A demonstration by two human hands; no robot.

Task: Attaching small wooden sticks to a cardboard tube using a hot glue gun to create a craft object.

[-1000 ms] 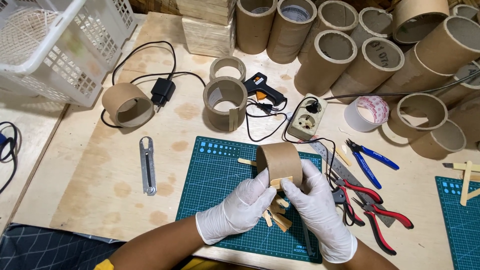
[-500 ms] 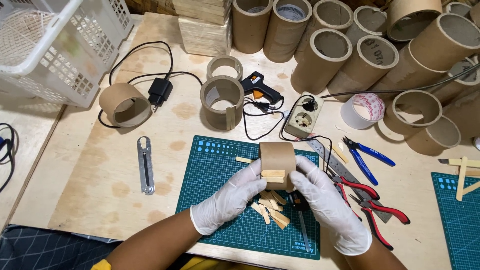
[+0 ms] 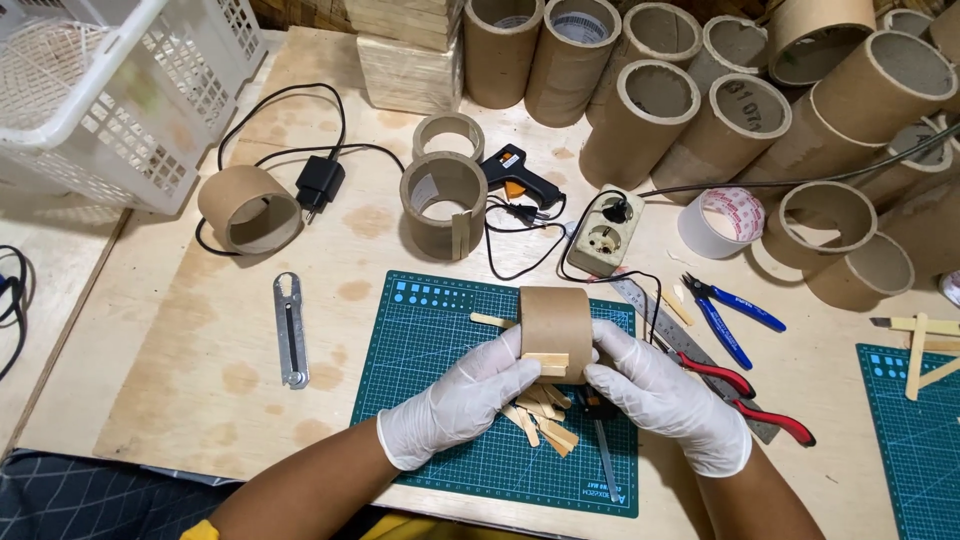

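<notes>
Both gloved hands have lowered the short brown cardboard ring (image 3: pixel 556 325) closer to the green cutting mat (image 3: pixel 430 330) on the bench. Left hand (image 3: pixel 455 405) and right hand (image 3: pixel 665 400) clasp its sides, thumbs pressing a pale wooden stick (image 3: pixel 545 362) against its wall. Uneven thumb pressure could skew the stick, or squeezing might dent the ring; loose sticks (image 3: pixel 540 420) lie just beneath.

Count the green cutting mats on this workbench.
2. One cutting mat lies at centre front, beneath the held cardboard ring; a second cutting mat is cut off by the right edge. Others may lie out of view.
</notes>
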